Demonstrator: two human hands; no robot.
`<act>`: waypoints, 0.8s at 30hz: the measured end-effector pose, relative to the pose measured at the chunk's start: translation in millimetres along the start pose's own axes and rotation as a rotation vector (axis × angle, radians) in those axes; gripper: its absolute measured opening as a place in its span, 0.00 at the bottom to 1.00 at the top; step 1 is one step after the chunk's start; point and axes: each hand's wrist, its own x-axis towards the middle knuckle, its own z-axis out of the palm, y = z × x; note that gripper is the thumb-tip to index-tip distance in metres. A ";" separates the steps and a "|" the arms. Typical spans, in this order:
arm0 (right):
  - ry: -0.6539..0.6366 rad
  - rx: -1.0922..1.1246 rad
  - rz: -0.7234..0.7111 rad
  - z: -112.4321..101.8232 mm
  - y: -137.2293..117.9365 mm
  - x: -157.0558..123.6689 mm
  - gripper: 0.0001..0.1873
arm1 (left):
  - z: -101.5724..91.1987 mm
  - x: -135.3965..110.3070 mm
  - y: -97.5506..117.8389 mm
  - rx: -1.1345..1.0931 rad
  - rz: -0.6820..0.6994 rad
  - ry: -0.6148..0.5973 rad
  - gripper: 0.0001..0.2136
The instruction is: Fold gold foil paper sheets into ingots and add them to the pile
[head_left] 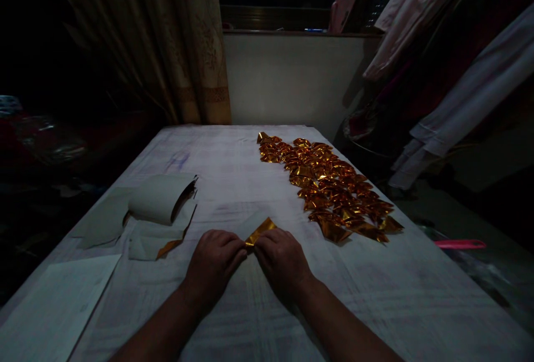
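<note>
While pinching the gold foil paper [261,231] by its near edge with bunched fingers of left hand [214,256] and right hand [283,256], left of the shiny gold pieces [334,188], keep tension even and press creases flat

The single view looks from the person's head, above the near side of the bench [225,170], facing forward and tilted down along the cloth-covered top, so that the left grip [214,259] and right grip [286,256] appear fairly close, just below the middle. It is wide enough to reach past the bench's far edge to the pale wall [292,78] and window sill [277,33], farthest off, with the curtain [192,45] at upper left and hanging clothes [471,95] slanting in along the right.
</note>
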 end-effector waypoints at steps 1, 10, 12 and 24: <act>0.000 0.003 0.002 -0.1 0.1 -0.3 0.06 | 0.2 -0.1 -0.3 0.002 -0.003 0.005 0.10; -0.001 0.067 0.034 -4.3 -1.4 -2.9 0.04 | 0.6 -0.9 0.5 -0.003 -0.037 -0.029 0.08; -0.001 0.064 0.047 -4.5 -1.5 -2.8 0.04 | 1.1 -0.7 0.9 0.002 -0.039 -0.028 0.08; -0.022 0.017 0.200 1.4 -1.1 3.1 0.06 | -0.5 0.7 -0.6 -0.025 -0.058 -0.051 0.09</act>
